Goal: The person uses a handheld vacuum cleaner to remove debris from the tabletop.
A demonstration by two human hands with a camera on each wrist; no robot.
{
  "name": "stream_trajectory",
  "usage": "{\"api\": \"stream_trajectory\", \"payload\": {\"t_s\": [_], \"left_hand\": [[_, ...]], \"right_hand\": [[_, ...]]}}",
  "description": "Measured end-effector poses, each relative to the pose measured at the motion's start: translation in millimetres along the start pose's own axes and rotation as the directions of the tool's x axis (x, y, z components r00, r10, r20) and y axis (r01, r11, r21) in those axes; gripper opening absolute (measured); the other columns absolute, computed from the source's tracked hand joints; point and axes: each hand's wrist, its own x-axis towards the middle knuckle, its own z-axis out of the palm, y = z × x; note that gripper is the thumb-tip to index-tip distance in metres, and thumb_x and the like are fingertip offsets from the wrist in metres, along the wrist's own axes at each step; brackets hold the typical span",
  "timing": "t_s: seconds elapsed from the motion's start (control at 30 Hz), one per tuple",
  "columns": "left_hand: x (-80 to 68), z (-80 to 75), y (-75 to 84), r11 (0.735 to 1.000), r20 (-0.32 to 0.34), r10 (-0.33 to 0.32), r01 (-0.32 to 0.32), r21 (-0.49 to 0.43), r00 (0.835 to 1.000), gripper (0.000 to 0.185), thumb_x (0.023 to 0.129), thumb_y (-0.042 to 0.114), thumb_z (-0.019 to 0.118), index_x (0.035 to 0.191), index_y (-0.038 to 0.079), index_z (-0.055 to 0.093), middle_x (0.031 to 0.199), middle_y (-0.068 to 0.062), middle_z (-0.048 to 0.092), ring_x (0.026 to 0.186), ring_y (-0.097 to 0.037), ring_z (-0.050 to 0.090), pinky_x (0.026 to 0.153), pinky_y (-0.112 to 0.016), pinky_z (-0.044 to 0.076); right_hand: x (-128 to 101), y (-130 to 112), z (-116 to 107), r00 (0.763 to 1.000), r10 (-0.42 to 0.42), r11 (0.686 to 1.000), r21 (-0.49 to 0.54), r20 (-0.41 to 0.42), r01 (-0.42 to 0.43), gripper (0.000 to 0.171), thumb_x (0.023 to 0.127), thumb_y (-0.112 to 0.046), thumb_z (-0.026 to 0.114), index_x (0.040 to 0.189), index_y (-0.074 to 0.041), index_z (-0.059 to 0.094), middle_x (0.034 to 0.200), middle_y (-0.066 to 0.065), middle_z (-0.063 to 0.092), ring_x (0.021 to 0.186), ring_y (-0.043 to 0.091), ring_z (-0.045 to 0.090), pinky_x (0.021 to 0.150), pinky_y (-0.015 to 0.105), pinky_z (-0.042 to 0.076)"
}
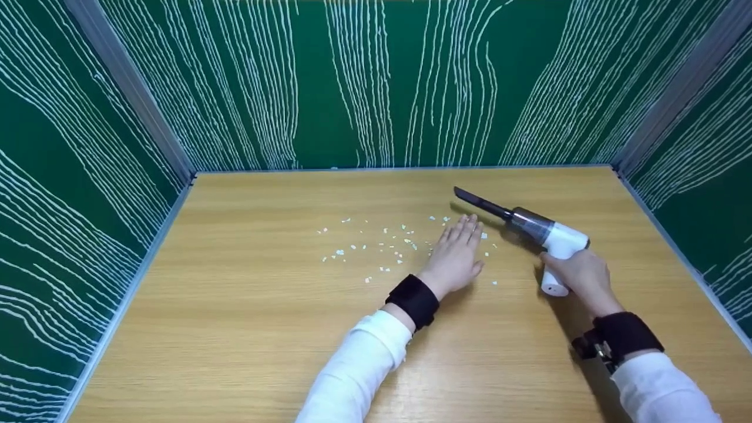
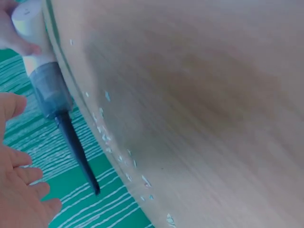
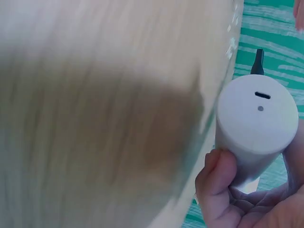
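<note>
My right hand (image 1: 578, 273) grips the white handle of a small handheld vacuum (image 1: 543, 235), also the vacuum (image 3: 256, 123) from its butt end. Its grey dust cup and long black nozzle (image 1: 479, 202) point up and left over the table; the nozzle (image 2: 76, 152) shows in the left wrist view. My left hand (image 1: 455, 252) lies flat on the wooden table (image 1: 235, 329), fingers straight, palm down, just left of the nozzle. Several small white paper scraps (image 1: 382, 244) are scattered to its left and around its fingertips.
Green panels with white wavy lines (image 1: 376, 82) wall the table at the back and both sides. The table's metal edge (image 1: 153, 247) runs along the left wall.
</note>
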Motion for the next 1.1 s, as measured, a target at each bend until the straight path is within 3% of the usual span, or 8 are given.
{"api": "stream_trajectory", "payload": {"t_s": [0.27, 0.5, 0.6, 0.73, 0.83, 1.0, 1.07, 1.1], "left_hand": [[5.4, -2.5, -3.4, 0.998, -0.032, 0.009, -0.007, 0.070, 0.999, 0.079, 0.087, 0.041, 0.049, 0.143, 0.009, 0.004, 0.150, -0.007, 0.000, 0.137, -0.023, -0.003, 0.111, -0.039, 0.000], [7.3, -4.4, -7.3, 0.997, -0.102, 0.014, -0.007, 0.071, 0.995, 0.082, 0.084, 0.034, 0.057, 0.144, 0.012, 0.005, 0.150, -0.007, 0.007, 0.137, -0.023, 0.002, 0.113, -0.039, 0.004], [6.1, -6.2, -8.0, 0.998, -0.111, 0.016, -0.009, 0.068, 0.994, 0.080, 0.085, 0.031, 0.056, 0.144, 0.015, 0.006, 0.150, -0.008, 0.009, 0.137, -0.023, 0.004, 0.113, -0.039, 0.005], [4.6, -5.3, -8.1, 0.996, -0.121, 0.014, -0.004, 0.086, 0.993, 0.074, 0.085, 0.012, 0.054, 0.144, 0.017, 0.009, 0.149, -0.008, 0.012, 0.137, -0.024, 0.009, 0.112, -0.038, 0.010], [3.7, -3.8, -7.2, 0.994, -0.165, 0.003, 0.015, 0.107, 0.986, 0.069, 0.083, 0.000, 0.050, 0.142, 0.017, 0.019, 0.145, -0.007, 0.024, 0.134, -0.026, 0.019, 0.111, -0.037, 0.016], [0.5, -3.8, -5.2, 0.985, -0.311, -0.003, 0.057, 0.164, 0.950, 0.050, 0.084, 0.005, 0.049, 0.132, 0.014, 0.039, 0.127, -0.004, 0.046, 0.123, -0.026, 0.038, 0.106, -0.038, 0.030], [-1.5, -5.2, -4.2, 0.981, -0.364, -0.006, 0.076, 0.176, 0.931, 0.047, 0.082, 0.006, 0.051, 0.128, 0.013, 0.043, 0.123, -0.004, 0.049, 0.119, -0.026, 0.042, 0.104, -0.038, 0.032], [-2.5, -6.2, -3.7, 0.980, -0.388, -0.010, 0.085, 0.178, 0.922, 0.047, 0.081, 0.006, 0.052, 0.127, 0.012, 0.044, 0.121, -0.004, 0.049, 0.118, -0.026, 0.043, 0.104, -0.038, 0.033]], "right_hand": [[-23.1, -24.9, -0.1, 0.991, -0.130, 0.991, -0.015, -0.015, 0.130, 0.077, 0.073, -0.063, 0.054, 0.090, 0.012, 0.052, 0.076, 0.022, 0.058, 0.054, 0.021, 0.055, 0.041, 0.026, 0.044], [-33.8, -41.4, 7.1, 0.963, -0.264, 0.964, -0.037, -0.047, 0.262, 0.067, 0.074, -0.059, 0.057, 0.077, 0.007, 0.055, 0.066, 0.021, 0.058, 0.050, 0.021, 0.054, 0.039, 0.027, 0.043], [-39.1, -47.9, 11.5, 0.953, -0.299, 0.954, -0.041, -0.043, 0.297, 0.065, 0.074, -0.059, 0.057, 0.078, 0.007, 0.056, 0.065, 0.020, 0.058, 0.049, 0.020, 0.054, 0.040, 0.027, 0.044], [-48.2, -55.4, 16.3, 0.944, -0.329, 0.944, -0.010, -0.024, 0.329, 0.064, 0.074, -0.057, 0.059, 0.084, 0.007, 0.057, 0.067, 0.019, 0.060, 0.049, 0.019, 0.055, 0.041, 0.027, 0.047], [-53.5, -58.8, 19.0, 0.938, -0.346, 0.938, 0.018, -0.013, 0.346, 0.063, 0.074, -0.055, 0.060, 0.085, 0.007, 0.058, 0.068, 0.019, 0.060, 0.050, 0.019, 0.056, 0.041, 0.027, 0.048], [-57.2, -61.3, 20.4, 0.957, -0.285, 0.952, 0.136, 0.054, 0.276, 0.070, 0.073, -0.057, 0.060, 0.092, 0.011, 0.056, 0.076, 0.020, 0.061, 0.056, 0.019, 0.057, 0.047, 0.026, 0.050], [-57.2, -61.7, 21.1, 0.960, -0.236, 0.932, 0.314, 0.151, 0.180, 0.074, 0.074, -0.054, 0.061, 0.103, 0.013, 0.049, 0.083, 0.021, 0.059, 0.061, 0.021, 0.060, 0.054, 0.030, 0.053], [-57.2, -62.0, 21.5, 0.954, -0.219, 0.902, 0.415, 0.205, 0.118, 0.076, 0.075, -0.052, 0.062, 0.109, 0.014, 0.044, 0.086, 0.020, 0.058, 0.063, 0.022, 0.060, 0.058, 0.032, 0.054]]}}
